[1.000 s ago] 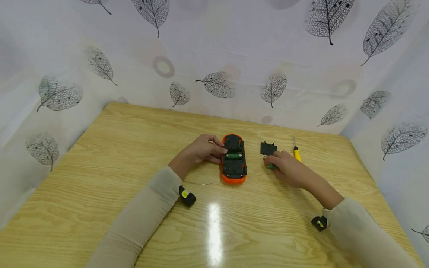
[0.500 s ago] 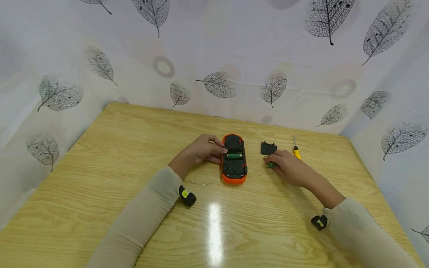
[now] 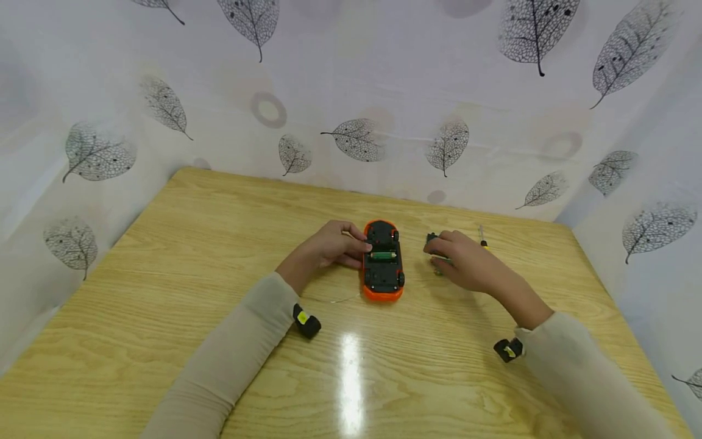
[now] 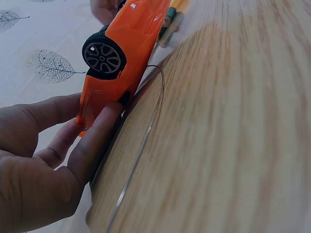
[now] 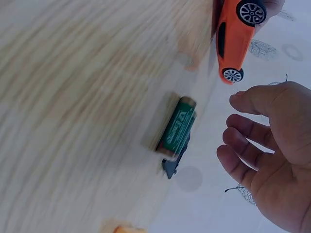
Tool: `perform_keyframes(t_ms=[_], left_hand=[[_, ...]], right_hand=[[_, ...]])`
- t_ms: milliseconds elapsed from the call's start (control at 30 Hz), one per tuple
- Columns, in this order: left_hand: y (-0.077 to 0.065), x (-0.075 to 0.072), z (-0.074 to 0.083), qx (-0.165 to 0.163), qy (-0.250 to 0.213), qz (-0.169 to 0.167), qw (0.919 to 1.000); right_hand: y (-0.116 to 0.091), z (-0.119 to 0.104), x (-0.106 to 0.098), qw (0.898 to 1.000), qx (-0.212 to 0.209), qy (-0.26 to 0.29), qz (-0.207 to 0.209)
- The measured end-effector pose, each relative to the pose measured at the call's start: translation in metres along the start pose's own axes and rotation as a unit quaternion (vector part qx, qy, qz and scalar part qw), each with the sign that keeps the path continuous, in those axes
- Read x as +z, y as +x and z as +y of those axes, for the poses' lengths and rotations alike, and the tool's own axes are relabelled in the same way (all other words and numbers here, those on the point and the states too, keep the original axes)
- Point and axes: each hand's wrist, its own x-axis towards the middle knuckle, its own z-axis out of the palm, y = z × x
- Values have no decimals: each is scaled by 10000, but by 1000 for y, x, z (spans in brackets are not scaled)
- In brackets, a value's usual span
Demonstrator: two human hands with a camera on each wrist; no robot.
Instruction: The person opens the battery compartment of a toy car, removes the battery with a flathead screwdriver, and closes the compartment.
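Observation:
An orange toy car (image 3: pixel 382 296) lies wheels up, its black underside showing an uncovered battery bay with a green battery (image 3: pixel 382 255) in it. My left hand (image 3: pixel 337 245) grips the car's left side, thumb at the underside edge; the left wrist view shows the fingers around the orange body (image 4: pixel 133 36). To the right, my right hand (image 3: pixel 466 261) hovers with loosely bent fingers and nothing between them. Green batteries (image 5: pixel 177 128) lie on the table beside that hand, partly covered by it in the head view. Next to them is a black battery cover (image 3: pixel 431 236), mostly hidden by the fingers.
A screwdriver (image 3: pixel 482 236) lies behind my right hand, its yellow handle mostly covered. From the car a thin wire (image 4: pixel 141 150) runs leftward over the wooden table (image 3: pixel 247 213). A leaf-patterned cloth (image 3: pixel 356 79) hangs behind the table.
My right hand has let go of the green batteries and lifted, shifting slightly away from me over the black cover. My left hand and the car stay put.

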Motion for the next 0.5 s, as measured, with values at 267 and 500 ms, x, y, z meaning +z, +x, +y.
perform_keyframes(t_ms=[267, 500], left_hand=[[-2, 0, -1, 61, -22, -18, 10000], [-1, 0, -1, 59, -24, -24, 10000]], right_hand=[[25, -14, 0, 10000, 52, 34, -19], [43, -23, 6, 9999, 30, 151, -73]])
